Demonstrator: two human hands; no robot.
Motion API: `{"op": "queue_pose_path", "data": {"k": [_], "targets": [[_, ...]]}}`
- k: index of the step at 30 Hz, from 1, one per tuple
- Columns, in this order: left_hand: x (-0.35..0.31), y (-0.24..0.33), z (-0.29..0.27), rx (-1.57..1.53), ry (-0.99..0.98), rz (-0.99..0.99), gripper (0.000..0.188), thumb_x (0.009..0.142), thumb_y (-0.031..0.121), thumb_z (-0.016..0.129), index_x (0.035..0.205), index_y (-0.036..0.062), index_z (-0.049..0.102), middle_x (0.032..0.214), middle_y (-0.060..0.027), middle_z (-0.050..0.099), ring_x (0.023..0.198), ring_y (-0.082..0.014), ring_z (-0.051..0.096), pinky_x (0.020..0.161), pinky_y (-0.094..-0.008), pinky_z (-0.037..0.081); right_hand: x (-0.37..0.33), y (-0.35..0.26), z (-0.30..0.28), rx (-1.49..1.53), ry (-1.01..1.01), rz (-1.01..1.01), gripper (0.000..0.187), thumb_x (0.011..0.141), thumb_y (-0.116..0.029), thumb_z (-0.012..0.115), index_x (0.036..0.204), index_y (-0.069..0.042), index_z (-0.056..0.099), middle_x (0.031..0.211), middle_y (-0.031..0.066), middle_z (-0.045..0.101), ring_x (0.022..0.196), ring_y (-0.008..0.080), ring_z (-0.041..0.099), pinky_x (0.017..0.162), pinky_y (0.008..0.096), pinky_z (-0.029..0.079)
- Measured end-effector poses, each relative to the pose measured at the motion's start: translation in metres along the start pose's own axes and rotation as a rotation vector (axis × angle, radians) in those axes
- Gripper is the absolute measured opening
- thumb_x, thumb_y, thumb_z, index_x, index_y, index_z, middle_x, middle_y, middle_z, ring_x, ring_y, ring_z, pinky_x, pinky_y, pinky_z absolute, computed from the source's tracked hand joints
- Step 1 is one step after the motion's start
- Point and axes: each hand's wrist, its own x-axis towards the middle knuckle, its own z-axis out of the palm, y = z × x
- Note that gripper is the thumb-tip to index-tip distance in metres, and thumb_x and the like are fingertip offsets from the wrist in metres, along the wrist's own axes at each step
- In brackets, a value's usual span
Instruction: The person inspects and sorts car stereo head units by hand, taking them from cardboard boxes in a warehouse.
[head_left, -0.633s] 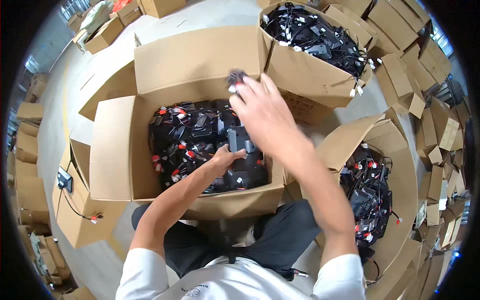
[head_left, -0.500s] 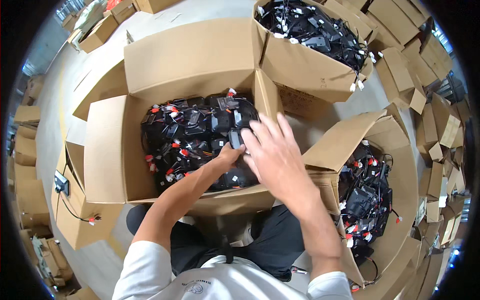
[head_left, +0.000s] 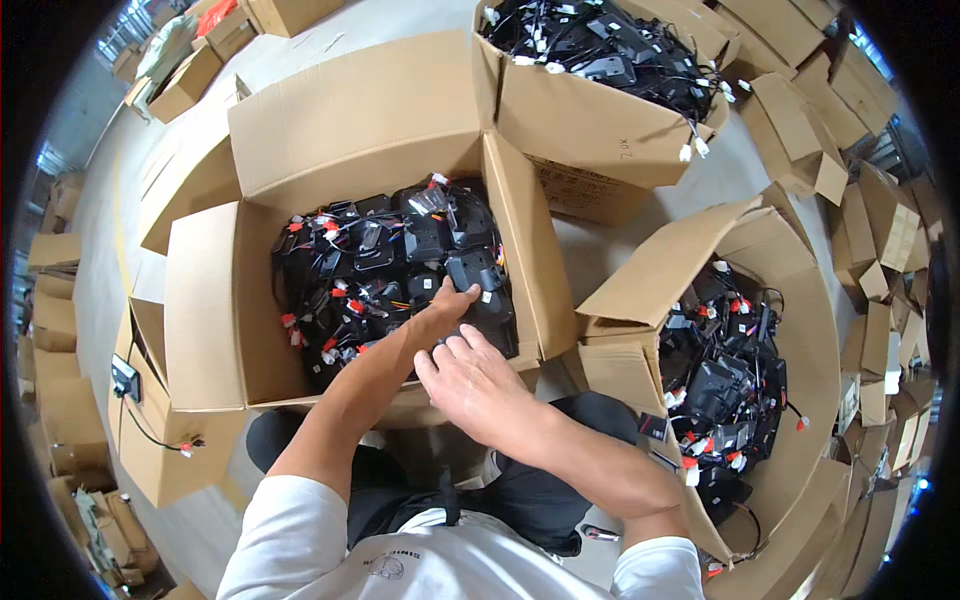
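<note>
A brown carton [head_left: 205,300] stands before me with its flaps spread, packed with black plastic electronic units that trail wires and red and white connectors. My left hand [head_left: 445,308] reaches into its right side. There its thumb and fingers are on the near end of a black electronic unit [head_left: 474,266], which lies flat among the others; part of the grip is hidden. Over the carton's near edge is my right hand [head_left: 478,385], back up, its fingers loosely bent and a little apart. Nothing shows in it.
At the right, another open carton [head_left: 808,350] holds a jumble of similar units. A third full carton [head_left: 590,125] stands at the far right, white connectors hanging over its rim. One unit with a cable [head_left: 124,378] rests on a carton at the left. Piled cardboard boxes [head_left: 880,235] line the right side.
The unit in my left hand has gone from tilted up to lying flat in the carton. My right hand has drawn back toward me and left, away from it. The whole view has shifted slightly.
</note>
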Motion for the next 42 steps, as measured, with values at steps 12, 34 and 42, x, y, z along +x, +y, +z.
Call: {"op": "queue_pose_path", "data": {"k": [12, 34, 42], "targets": [[-0.029, 0.022, -0.020, 1.031, 0.297, 0.392, 0.051, 0.082, 0.037, 0.072, 0.115, 0.0006, 0.061, 0.113, -0.0259, 0.067, 0.107, -0.0416, 0.064, 0.092, -0.0484, 0.051, 0.050, -0.001, 0.087, -0.016, 0.311, 0.083, 0.032, 0.082, -0.017, 0.061, 0.106, 0.003, 0.065, 0.105, 0.0172, 0.067, 0.106, 0.0278, 0.062, 0.091, 0.0386, 0.048], [-0.141, -0.006, -0.056, 0.782, -0.042, 0.864, 0.028, 0.088, 0.011, 0.068, 0.109, -0.0066, 0.064, 0.081, -0.0206, 0.069, 0.074, -0.0284, 0.070, 0.067, -0.0372, 0.052, -0.496, 0.190, -0.042, -0.096, 0.503, 1.684, 0.047, 0.087, -0.039, 0.060, 0.104, 0.005, 0.069, 0.100, 0.0242, 0.071, 0.093, 0.0364, 0.070, 0.083, 0.0453, 0.053], [-0.142, -0.010, -0.070, 0.826, 0.029, 0.867, 0.031, 0.086, 0.011, 0.071, 0.111, -0.0063, 0.064, 0.081, -0.0217, 0.069, 0.072, -0.0293, 0.069, 0.066, -0.0386, 0.052, -0.521, 0.192, 0.019, -0.024, 0.164, 2.174, 0.031, 0.083, -0.021, 0.068, 0.108, -0.003, 0.070, 0.120, 0.0213, 0.067, 0.112, 0.0343, 0.065, 0.095, 0.0444, 0.053]]}}
